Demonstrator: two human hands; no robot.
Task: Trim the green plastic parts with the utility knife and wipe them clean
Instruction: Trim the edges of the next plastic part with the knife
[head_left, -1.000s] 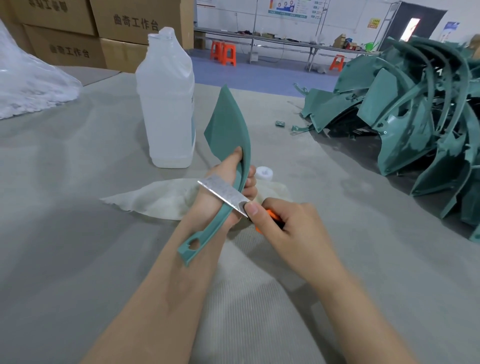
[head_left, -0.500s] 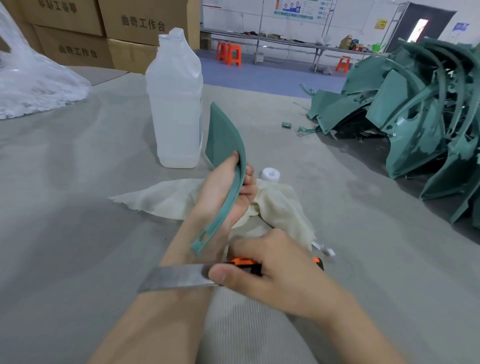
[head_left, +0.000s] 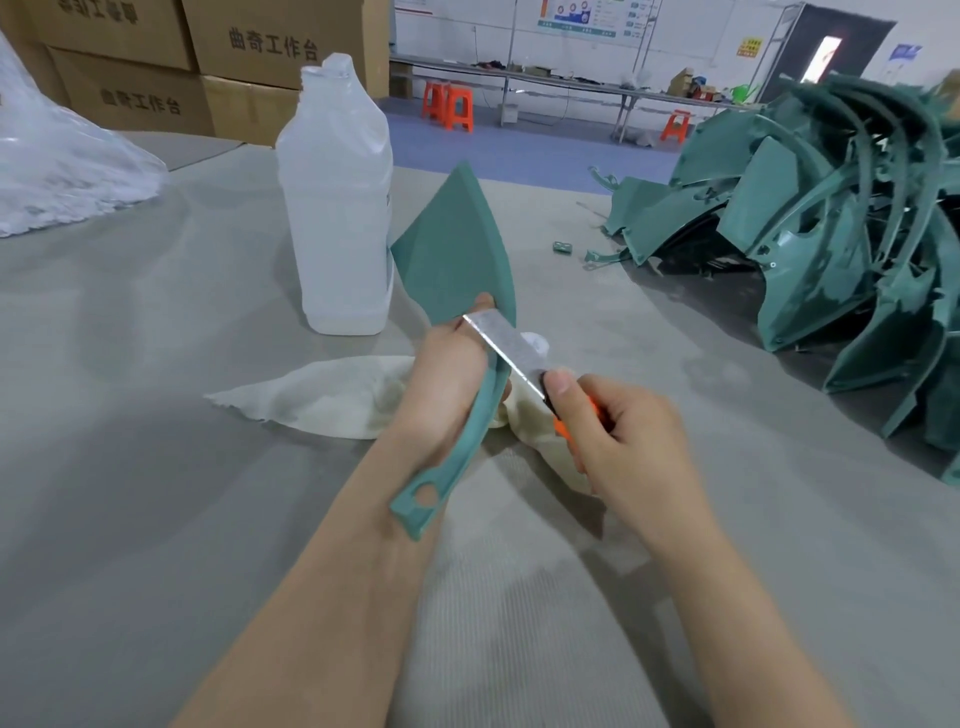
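Left grip (head_left: 452, 374) is closed round the narrow stem of one green part (head_left: 457, 260), thumb up against the wide face. I see the part held upright above the bench (head_left: 130, 467): pointed wide end on top, slotted end hanging down over the forearm.

Right grip (head_left: 618, 441) is curled tight round the orange handle of the utility knife (head_left: 506, 343), thumb pressed at the blade base. Blade is run out long and crosses the part's curved rim on a slant, w/ its tip just beside the left thumb. Looks like edge on plastic, but I can't confirm contact from this angle.

Cream cloth (head_left: 322, 397) lies crumpled on the bench under both grips. Clear plastic bottle (head_left: 337, 208) stands upright, uncapped, just behind and left of the part. A white cap (head_left: 535, 343) peeks out behind the blade, near the cloth.

Rest of the green parts sit in a big pile (head_left: 831, 234) on the bench's right side, well apart from the grips. One small green scrap (head_left: 562, 248) lies btwn pile and bottle. Clear plastic bag (head_left: 62, 166) far left, cardboard boxes (head_left: 260, 52) stacked behind it.
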